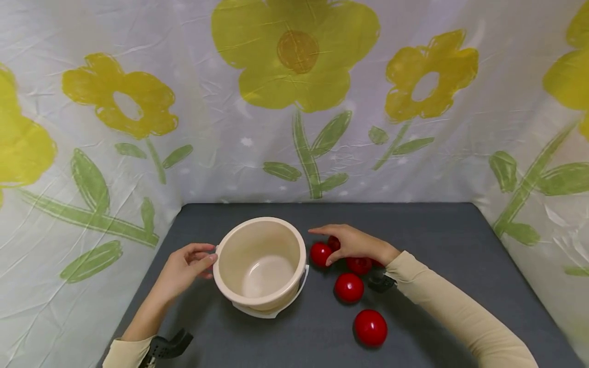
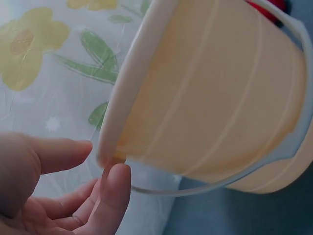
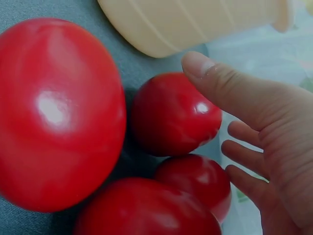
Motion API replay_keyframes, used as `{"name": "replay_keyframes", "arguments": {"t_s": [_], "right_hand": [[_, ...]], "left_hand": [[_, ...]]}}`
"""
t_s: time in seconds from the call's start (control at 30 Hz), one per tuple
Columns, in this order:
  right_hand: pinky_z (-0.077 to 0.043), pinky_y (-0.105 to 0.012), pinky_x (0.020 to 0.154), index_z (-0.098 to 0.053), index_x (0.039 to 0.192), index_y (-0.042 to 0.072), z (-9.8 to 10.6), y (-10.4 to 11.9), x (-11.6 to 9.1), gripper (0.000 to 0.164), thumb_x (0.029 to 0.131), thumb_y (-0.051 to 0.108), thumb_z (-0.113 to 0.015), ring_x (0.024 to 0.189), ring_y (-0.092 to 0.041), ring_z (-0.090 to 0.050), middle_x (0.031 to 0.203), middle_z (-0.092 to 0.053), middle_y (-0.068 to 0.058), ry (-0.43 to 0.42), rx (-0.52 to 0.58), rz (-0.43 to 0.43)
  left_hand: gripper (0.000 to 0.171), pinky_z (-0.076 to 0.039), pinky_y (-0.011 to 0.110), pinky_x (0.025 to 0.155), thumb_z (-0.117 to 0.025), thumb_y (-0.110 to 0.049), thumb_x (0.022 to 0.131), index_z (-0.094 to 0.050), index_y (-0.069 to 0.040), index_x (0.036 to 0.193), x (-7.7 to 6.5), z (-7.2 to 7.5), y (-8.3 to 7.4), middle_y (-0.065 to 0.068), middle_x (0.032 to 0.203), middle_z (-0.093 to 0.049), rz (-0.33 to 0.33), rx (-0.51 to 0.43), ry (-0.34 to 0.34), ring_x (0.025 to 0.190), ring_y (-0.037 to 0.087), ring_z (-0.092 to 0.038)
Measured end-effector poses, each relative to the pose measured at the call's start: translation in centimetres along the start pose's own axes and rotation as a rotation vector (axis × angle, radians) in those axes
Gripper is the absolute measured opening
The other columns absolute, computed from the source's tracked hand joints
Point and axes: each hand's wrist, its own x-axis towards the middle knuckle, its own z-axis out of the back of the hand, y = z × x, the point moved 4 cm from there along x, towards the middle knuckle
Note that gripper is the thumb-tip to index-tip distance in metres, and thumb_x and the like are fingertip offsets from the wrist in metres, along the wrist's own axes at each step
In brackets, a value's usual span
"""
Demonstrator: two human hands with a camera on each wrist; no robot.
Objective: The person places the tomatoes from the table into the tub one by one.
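Cream bucket stands mouth up between both hands, left of the balls. Left hand at its rim, fingers loose (thumb clear of rim in wrist view). Right hand grasping nothing, fingers spread near glossy red balls.

Left hand, thumb parted from lightly bent fingers, forearm slanted from lower left, right hand, thumb spread from fingers, arm extended from lower right

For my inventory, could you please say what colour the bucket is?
The bucket is cream, seen best in the head view.
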Motion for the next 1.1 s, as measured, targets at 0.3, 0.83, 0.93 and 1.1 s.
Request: {"name": "replay_keyframes", "arguments": {"t_s": [0.3,0.83,0.93,1.1], "right_hand": [[-0.046,-0.045,0.111,-0.048,0.146,0.017,-0.5,-0.3,0.1,0.082,0.074,0.027,-0.088,0.132,-0.023,-0.054,0.143,-0.057,-0.004,0.005,-0.005,0.003],[-0.051,-0.042,0.103,-0.059,0.136,0.013,-1.3,-0.3,0.2,0.068,0.075,0.028,-0.087,0.118,-0.020,-0.062,0.131,-0.066,-0.004,-0.001,-0.063,0.034],[-0.053,-0.040,0.101,-0.062,0.133,0.013,-1.4,-0.4,0.2,0.063,0.076,0.028,-0.086,0.115,-0.018,-0.063,0.128,-0.067,-0.002,0.000,-0.063,0.042],[-0.053,-0.039,0.100,-0.063,0.130,0.012,-1.5,-0.3,0.2,0.058,0.078,0.027,-0.084,0.113,-0.018,-0.063,0.126,-0.067,-0.002,0.007,-0.055,0.048]], "left_hand": [[0.051,-0.061,0.024,0.072,-0.063,-0.016,0.098,-0.043,0.012,0.135,-1.1,-1.2,1.1,0.009,0.103,-0.070,0.112,-0.174,0.029,0.079,0.005,-0.069],[0.052,-0.060,0.022,0.067,-0.060,-0.014,0.099,-0.034,0.006,0.140,-2.2,-2.4,1.6,-0.011,0.086,-0.066,0.142,-0.313,-0.025,0.074,0.005,-0.067],[0.052,-0.060,0.021,0.067,-0.060,-0.014,0.099,-0.034,0.005,0.140,-2.2,-2.4,1.6,-0.012,0.086,-0.066,0.147,-0.321,-0.030,0.074,0.004,-0.067],[0.051,-0.060,0.022,0.067,-0.060,-0.012,0.099,-0.035,0.006,0.140,-2.3,-2.5,1.5,-0.011,0.087,-0.066,0.147,-0.342,-0.039,0.073,0.004,-0.067]]}}
